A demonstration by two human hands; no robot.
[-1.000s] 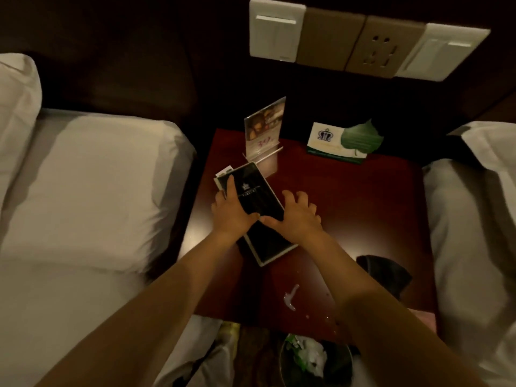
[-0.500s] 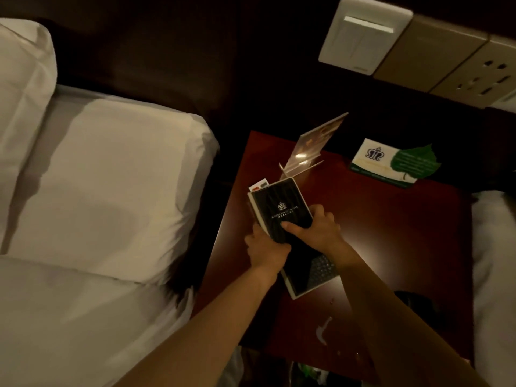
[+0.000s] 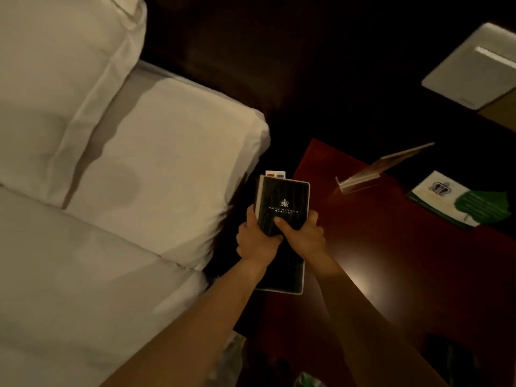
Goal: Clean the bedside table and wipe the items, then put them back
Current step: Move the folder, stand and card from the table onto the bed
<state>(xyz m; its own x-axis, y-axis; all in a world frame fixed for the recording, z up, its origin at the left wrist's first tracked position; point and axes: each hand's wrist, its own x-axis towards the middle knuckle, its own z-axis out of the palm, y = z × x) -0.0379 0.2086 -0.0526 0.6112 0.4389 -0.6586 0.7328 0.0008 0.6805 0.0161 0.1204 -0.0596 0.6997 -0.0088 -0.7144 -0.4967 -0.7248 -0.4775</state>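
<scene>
A black hotel folder with a crown logo and a white edge is lifted over the left edge of the dark red bedside table. My left hand grips its left side and my right hand grips its right side, thumb on the cover. A small card with red and grey marks sticks out above the folder. A clear acrylic sign stand stands at the table's back. A white card with a green leaf lies at the back right.
A white bed with pillows lies close to the left of the table. A white wall switch plate hangs at the upper right. A dark cloth sits at the table's front right. The dark headboard runs behind.
Both hands closed on the folder and lifted it off the table, carrying it left toward the bed. The view swung left.
</scene>
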